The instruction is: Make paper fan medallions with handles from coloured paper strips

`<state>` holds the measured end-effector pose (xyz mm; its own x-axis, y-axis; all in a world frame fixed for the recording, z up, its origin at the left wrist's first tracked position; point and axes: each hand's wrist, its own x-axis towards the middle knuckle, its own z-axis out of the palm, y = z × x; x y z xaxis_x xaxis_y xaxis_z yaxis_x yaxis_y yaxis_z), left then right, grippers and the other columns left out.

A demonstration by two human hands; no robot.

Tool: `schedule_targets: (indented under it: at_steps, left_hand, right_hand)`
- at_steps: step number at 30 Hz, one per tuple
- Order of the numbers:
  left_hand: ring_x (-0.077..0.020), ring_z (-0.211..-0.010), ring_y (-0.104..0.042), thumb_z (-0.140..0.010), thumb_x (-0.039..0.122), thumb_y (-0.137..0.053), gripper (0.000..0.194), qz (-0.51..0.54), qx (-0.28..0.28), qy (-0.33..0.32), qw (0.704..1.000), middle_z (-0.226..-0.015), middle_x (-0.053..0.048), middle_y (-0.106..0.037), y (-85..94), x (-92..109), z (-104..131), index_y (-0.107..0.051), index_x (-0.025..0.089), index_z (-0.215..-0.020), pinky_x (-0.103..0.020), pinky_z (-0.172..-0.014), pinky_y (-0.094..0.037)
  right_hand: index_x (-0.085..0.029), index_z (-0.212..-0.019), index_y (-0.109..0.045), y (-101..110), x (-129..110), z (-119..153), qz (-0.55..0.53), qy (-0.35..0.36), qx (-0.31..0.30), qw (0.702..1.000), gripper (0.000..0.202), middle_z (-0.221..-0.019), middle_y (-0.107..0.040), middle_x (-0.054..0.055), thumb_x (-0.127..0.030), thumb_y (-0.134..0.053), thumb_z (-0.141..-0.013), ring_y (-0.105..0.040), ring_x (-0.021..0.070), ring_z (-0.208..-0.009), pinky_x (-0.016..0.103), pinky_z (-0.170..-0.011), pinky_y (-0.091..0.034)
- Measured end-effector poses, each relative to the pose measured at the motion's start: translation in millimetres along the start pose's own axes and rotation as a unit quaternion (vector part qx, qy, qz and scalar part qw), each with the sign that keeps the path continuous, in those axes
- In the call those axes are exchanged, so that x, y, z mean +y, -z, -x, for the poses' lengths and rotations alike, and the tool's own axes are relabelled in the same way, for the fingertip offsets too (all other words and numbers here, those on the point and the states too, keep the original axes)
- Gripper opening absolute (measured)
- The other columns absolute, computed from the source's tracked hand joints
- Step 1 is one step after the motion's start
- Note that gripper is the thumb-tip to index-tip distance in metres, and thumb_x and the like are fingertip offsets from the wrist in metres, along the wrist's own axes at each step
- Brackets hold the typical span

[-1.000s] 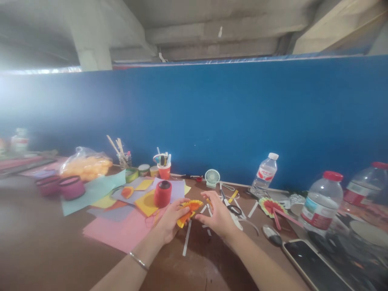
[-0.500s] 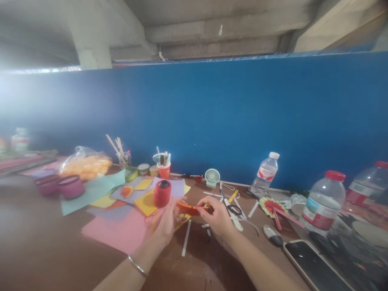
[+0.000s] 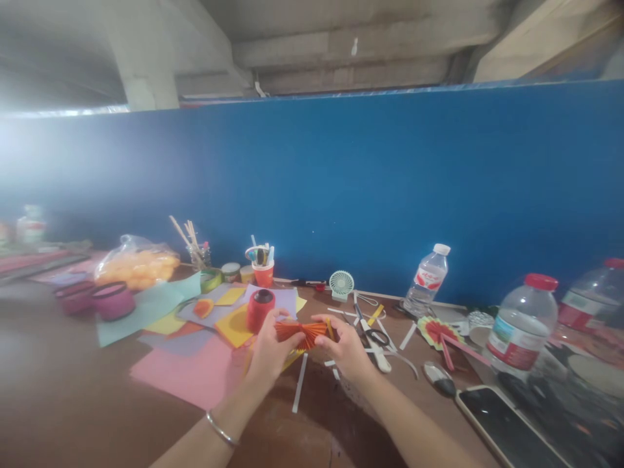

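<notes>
Pleated paper (image 3: 301,334), orange, one piece, hand-held

Location: above the table (image 3: 273,432), between the hands; narrow at the middle, fanning toward both ends.

Left hand (image 3: 273,344): closed on the left end, thumb along the near edge.

Right hand (image 3: 344,344): thumb and fingers pinching the right end; a yellow item beside the index finger, kind unclear.

Step in hand, by judgement: opening and shaping the folds. Next move appears to call for a light, even grip at both ends, with the narrow middle kept together; a hard squeeze could crush the folds.

Surroundings: red spool (image 3: 261,311), just beyond the left hand, the likeliest thing to be knocked. Pink sheet (image 3: 185,370), left. White strip (image 3: 300,383), below the hands. Scissors (image 3: 368,330), near the right hand, among scraps. Farther right: rosette (image 3: 433,331), phone (image 3: 507,422). Behind: fan (image 3: 341,285), cup (image 3: 264,274).
</notes>
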<state>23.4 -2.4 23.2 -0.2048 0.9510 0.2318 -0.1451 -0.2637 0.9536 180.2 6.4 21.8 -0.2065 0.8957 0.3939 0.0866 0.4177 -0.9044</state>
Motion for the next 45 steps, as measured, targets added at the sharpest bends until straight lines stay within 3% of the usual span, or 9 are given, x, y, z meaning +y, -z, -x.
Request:
schedule_targets:
  at_steps: [4,10,12,16,20,27,34,39,45]
  left_hand:
    - [-0.014,-0.064,-0.06,-0.054,0.013,-0.072,0.052,0.013,0.005,0.0,1.0,-0.07,0.004,-0.062,0.9,3,-3,-0.049,0.023,-0.099,-0.027,-0.065,-0.048]
    - [-0.0149,-0.069,-0.061,-0.057,0.013,-0.072,0.049,0.016,-0.004,-0.009,1.0,-0.074,0.002,-0.063,1.6,3,-4,-0.049,0.021,-0.1,-0.026,-0.067,-0.047]
    - [-0.016,-0.073,-0.062,-0.059,0.015,-0.07,0.048,0.04,-0.019,-0.004,0.999,-0.079,0.0,-0.064,1.3,2,-3,-0.048,0.021,-0.101,-0.027,-0.07,-0.048]
    - [-0.0176,-0.084,-0.06,-0.064,0.015,-0.067,0.044,0.07,-0.051,-0.008,0.996,-0.09,-0.003,-0.064,1.4,1,-3,-0.048,0.02,-0.104,-0.03,-0.078,-0.046]
    - [-0.0191,-0.096,-0.057,-0.065,0.013,-0.066,0.044,0.104,-0.076,0.0,0.992,-0.099,-0.004,-0.062,0.9,5,-2,-0.049,0.02,-0.105,-0.03,-0.084,-0.044]
    - [-0.0177,-0.088,-0.06,-0.06,0.013,-0.069,0.046,0.152,-0.076,0.025,0.985,-0.094,-0.003,-0.064,-4.7,13,1,-0.05,0.021,-0.102,-0.029,-0.079,-0.046]
    - [-0.0178,-0.091,-0.058,-0.062,0.012,-0.067,0.047,0.136,-0.089,0.015,0.987,-0.097,-0.003,-0.062,-2.7,9,1,-0.048,0.022,-0.104,-0.029,-0.082,-0.044]
    - [-0.0164,-0.085,-0.058,-0.063,0.012,-0.067,0.045,0.135,-0.085,0.01,0.987,-0.093,-0.002,-0.062,-3.7,10,1,-0.048,0.021,-0.103,-0.028,-0.079,-0.044]
    - [-0.0125,-0.073,-0.057,-0.061,0.011,-0.067,0.041,0.14,-0.071,0.015,0.987,-0.08,0.002,-0.061,-5.6,15,3,-0.051,0.022,-0.098,-0.022,-0.069,-0.044]
  right_hand:
    - [-0.015,-0.113,-0.056,1,10,-4,-0.063,-0.047,0.016,0.997,0.045,-0.059,-0.05,0.0,-0.041,-0.029,-0.087,-0.045,0.0107,-0.047,0.021,-0.04,-0.035]
    - [-0.018,-0.104,-0.062,11,1,-7,0.063,0.016,0.086,0.994,0.033,-0.084,-0.058,0.005,-0.033,-0.045,-0.081,-0.054,0.0162,-0.071,0.025,-0.057,-0.046]
    - [-0.018,-0.106,-0.06,12,-4,-5,0.078,0.014,0.091,0.993,0.031,-0.083,-0.059,0.005,-0.031,-0.048,-0.08,-0.055,0.0164,-0.07,0.026,-0.06,-0.047]
    - [-0.019,-0.098,-0.059,7,-12,1,0.099,0.022,0.069,0.992,0.023,-0.073,-0.061,0.002,-0.029,-0.049,-0.08,-0.056,0.0146,-0.062,0.026,-0.06,-0.047]
    - [-0.019,-0.093,-0.061,2,-17,5,0.143,0.073,0.032,0.986,0.019,-0.084,-0.066,0.004,-0.024,-0.048,-0.081,-0.06,0.0159,-0.072,0.027,-0.067,-0.048]
    - [-0.021,-0.096,-0.063,0,-17,6,0.182,0.128,0.028,0.975,0.023,-0.089,-0.066,0.005,-0.019,-0.047,-0.08,-0.06,0.016,-0.077,0.027,-0.068,-0.048]
    - [-0.021,-0.106,-0.056,-3,-12,9,0.159,0.08,0.082,0.981,0.032,-0.08,-0.065,0.002,-0.022,-0.057,-0.074,-0.06,0.0145,-0.068,0.025,-0.065,-0.048]
    - [-0.019,-0.077,-0.061,-2,-19,9,0.166,0.067,0.081,0.981,0.006,-0.071,-0.063,0.001,-0.021,-0.056,-0.074,-0.056,0.0131,-0.059,0.023,-0.058,-0.044]
    - [-0.019,-0.073,-0.062,-4,-27,9,0.148,0.068,0.071,0.984,0.01,-0.073,-0.063,0.001,-0.021,-0.053,-0.077,-0.057,0.0137,-0.064,0.022,-0.057,-0.042]
